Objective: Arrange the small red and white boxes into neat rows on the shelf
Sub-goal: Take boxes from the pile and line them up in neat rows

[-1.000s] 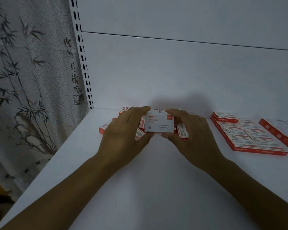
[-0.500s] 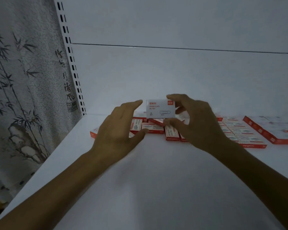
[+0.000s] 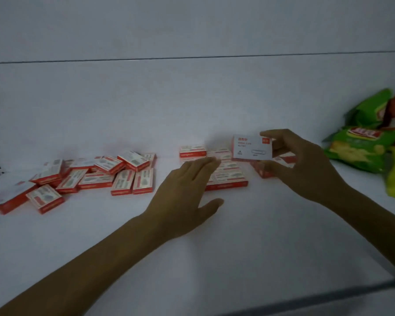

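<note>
left hand (image 3: 187, 197) hovers open and empty over the shelf (image 3: 214, 258) middle. far left, a loose pile (image 3: 94, 176) lies jumbled near the back wall, unsorted. middle right, a few boxes sit in rows (image 3: 224, 172). right hand (image 3: 306, 167) pinches one box (image 3: 252, 148) just above them. snack bags (image 3: 365, 144) crowd the right edge; the front is bare.

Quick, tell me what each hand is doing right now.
Left hand: open, empty, above the tidy rows.
Right hand: closed on one white box, held up off the shelf.
</note>
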